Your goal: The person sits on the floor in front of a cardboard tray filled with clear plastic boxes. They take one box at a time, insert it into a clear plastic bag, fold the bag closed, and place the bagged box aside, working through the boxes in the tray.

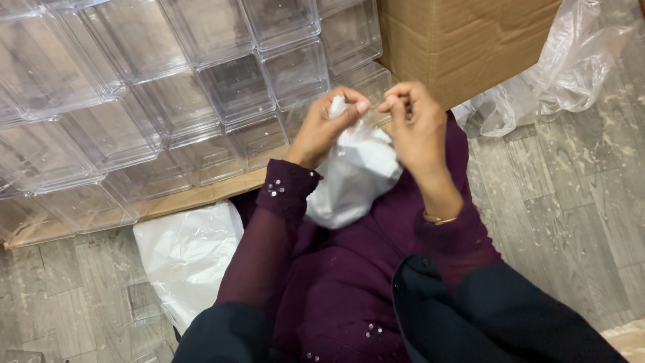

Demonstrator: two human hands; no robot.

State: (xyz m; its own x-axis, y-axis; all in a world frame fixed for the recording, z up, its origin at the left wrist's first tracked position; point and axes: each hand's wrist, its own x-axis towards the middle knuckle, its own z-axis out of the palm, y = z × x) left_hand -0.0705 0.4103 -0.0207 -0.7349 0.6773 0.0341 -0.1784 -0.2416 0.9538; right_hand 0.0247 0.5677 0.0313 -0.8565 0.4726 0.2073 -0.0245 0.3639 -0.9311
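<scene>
Clear plastic boxes (pixel 168 87), stacked in rows, are seen filling the picture from nine to twelve o'clock, the largest mass in view. A brown cardboard carton (pixel 457 40) is set at one o'clock, just beside the boxes. Grey wood-patterned flooring (pixel 564 202) is spread from three to five o'clock. A flattened strip of cardboard (pixel 188 198) is laid under the boxes' lower edge. Crumpled clear plastic wrapping (pixel 571 67) is heaped at two o'clock against the carton. A white plastic sheet (pixel 188 259) is lying on the floor at seven o'clock.

At the centre, a white plastic bag (pixel 353 175) is held up over a purple-clad lap, in front of the lowest boxes. Its top is pinched from eleven o'clock by the left hand (pixel 326 128), the fingers curled closed on the crumpled material. The right hand (pixel 416 124) is closed at one o'clock on the bag's upper edge, thumb and fingertips pressed together. A thin gold bangle (pixel 440 219) is worn on the right wrist.
</scene>
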